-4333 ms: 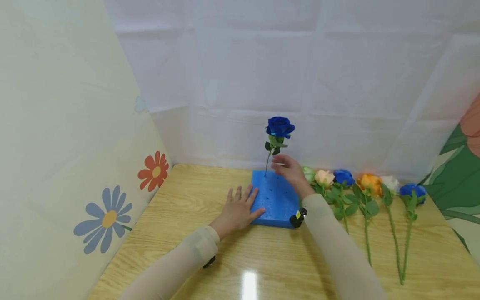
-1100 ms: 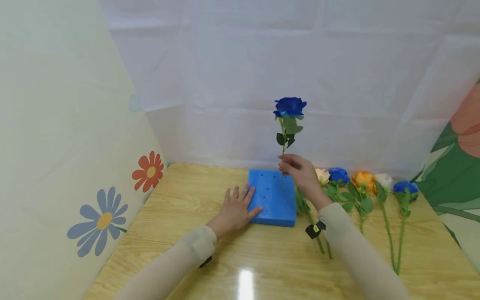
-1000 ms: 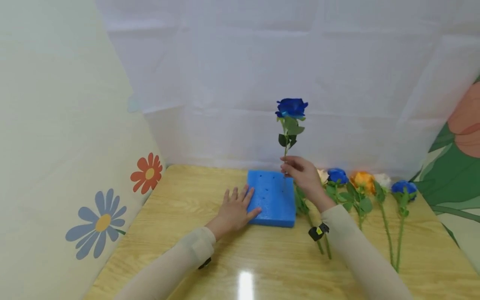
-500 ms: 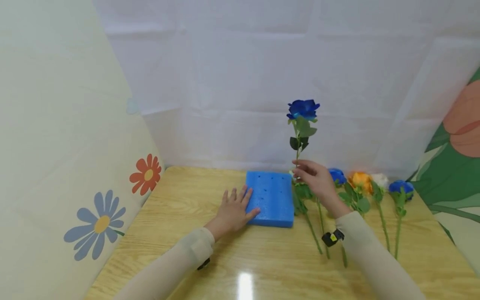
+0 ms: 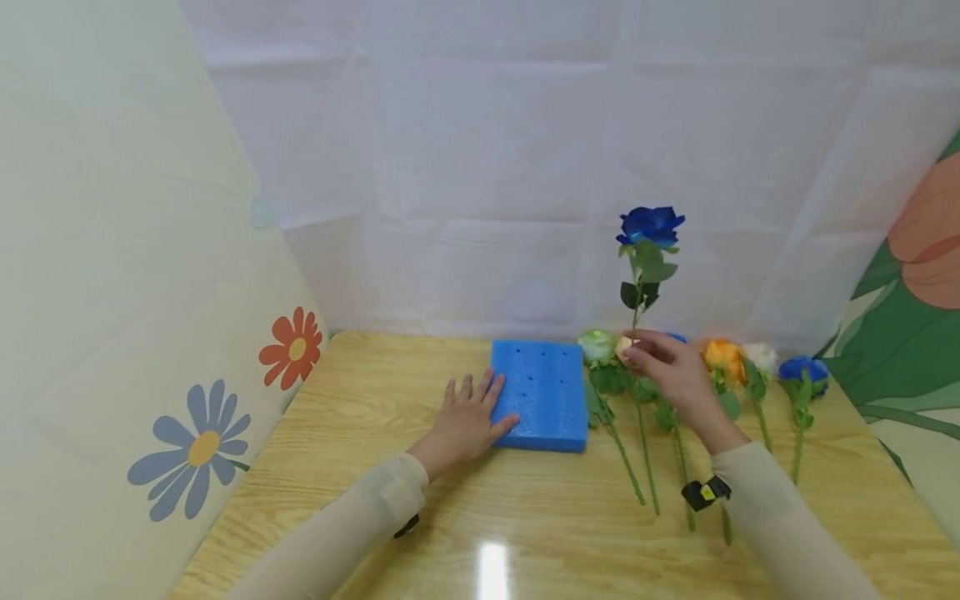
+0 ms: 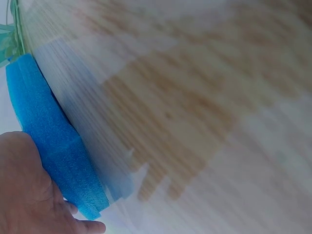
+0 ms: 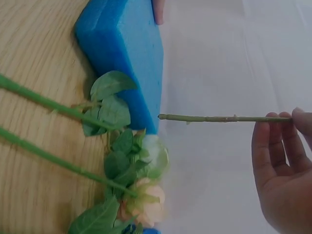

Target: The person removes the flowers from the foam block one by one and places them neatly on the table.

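Note:
An artificial blue rose stands upright in the air over the right part of the table. My right hand pinches its stem between thumb and fingertips. In the right wrist view, the bare lower end of the stem sticks out freely beyond the fingers. Several small holes dot the top of a blue foam block, which lies flat at the middle of the table. With fingers spread, my left hand rests against the block's left edge, and the left wrist view shows this hand against the foam.
To the right of the block lies a row of artificial roses, heads toward the back: pale green, peach, orange, white and blue. Another blue head is mostly behind my right hand. A white cloth hangs behind the wooden table.
The blue rose stood in the block's back hole at first. My right hand has gripped it, lifted it out and carried it right, over the lying roses. My left hand stays put.

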A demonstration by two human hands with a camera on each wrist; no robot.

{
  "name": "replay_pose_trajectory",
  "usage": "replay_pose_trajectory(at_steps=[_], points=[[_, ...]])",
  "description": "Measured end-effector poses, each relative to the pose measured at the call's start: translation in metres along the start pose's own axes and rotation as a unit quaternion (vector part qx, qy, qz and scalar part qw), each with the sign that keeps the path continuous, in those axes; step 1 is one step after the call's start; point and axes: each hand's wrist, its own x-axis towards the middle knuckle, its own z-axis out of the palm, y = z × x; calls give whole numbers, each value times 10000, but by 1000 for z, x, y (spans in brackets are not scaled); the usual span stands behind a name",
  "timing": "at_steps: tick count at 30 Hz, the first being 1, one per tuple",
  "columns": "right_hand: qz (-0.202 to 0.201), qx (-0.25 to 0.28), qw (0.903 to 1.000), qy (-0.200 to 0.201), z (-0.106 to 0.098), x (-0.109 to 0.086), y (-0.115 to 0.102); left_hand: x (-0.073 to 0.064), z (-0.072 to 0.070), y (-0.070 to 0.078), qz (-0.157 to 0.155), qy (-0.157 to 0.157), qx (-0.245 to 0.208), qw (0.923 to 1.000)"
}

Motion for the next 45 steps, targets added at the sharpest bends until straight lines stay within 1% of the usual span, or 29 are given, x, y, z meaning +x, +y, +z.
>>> replay_pose_trajectory(at_steps=[3, 6, 12, 15, 22, 29, 35, 39, 42, 45], points=[[-107, -45, 9999, 85, -9, -6, 4, -2, -4, 1, 15, -5, -41, 10000], [-105, -105, 9998, 143, -18, -14, 8, -2, -4, 1, 21, -26, 23, 10000], [192, -407, 9988, 195, -39, -36, 14, -2, -5, 2, 34, -61, 86, 9999], [309, -452, 9982, 238, -49, -46, 17, -3, -6, 2, 5, -111, 96, 9999], [284, -341, 9985, 315, -67, -61, 23, -4, -6, 2, -14, -111, 40, 9999], [368, -585, 9972, 300, -81, -73, 28, -5, -7, 3, 12, -67, 68, 10000], [544, -450, 9973, 210, -92, -81, 31, -4, -6, 3, 15, -52, 53, 10000], [595, -380, 9974, 143, -98, -84, 33, -3, -4, 2, 1, -41, 86, 10000], [586, -238, 9980, 80, -104, -87, 35, -3, -3, 2, -7, -40, 94, 9999], [585, 103, 9982, 4, -111, -91, 36, -3, -3, 2, -9, -46, 65, 10000]])
